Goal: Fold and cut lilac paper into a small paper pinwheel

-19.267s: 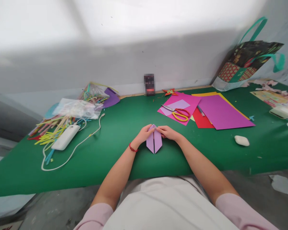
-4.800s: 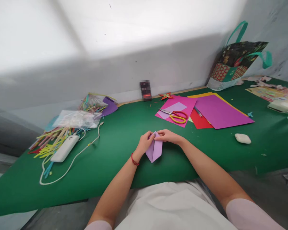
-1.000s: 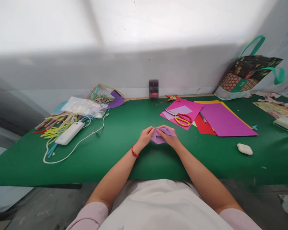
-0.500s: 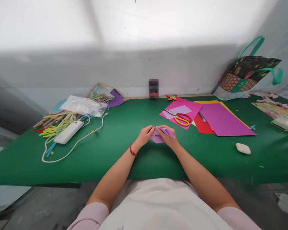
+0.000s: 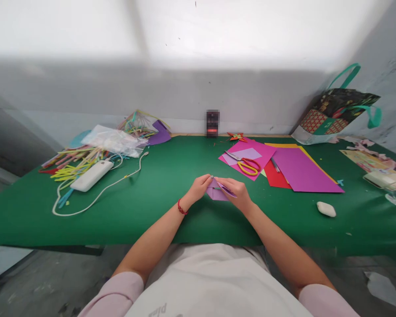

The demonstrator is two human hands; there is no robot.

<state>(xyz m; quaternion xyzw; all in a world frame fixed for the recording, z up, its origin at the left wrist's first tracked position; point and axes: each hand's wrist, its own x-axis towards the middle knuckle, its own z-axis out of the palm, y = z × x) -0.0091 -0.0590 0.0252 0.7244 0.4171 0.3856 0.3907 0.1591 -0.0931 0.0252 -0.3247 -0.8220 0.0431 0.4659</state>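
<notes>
The person seems to be in the middle of a fold. The left hand (image 5: 199,188) pinches the top of the paper (image 5: 217,195) between thumb and fingers. The right hand (image 5: 237,192) has its fingers closed on the paper's right side, where a flap stands up at a tilt. The next move likely calls for keeping the tip still and pressing that flap down neatly, without tearing it.

The paper is light purple, with a straight near edge and slanted corners. A small dark gap shows near its middle; the fingers hide the rest. It is between both hands, over the green table (image 5: 171,167), with the scissors (image 5: 240,160) toward its one o'clock.
</notes>
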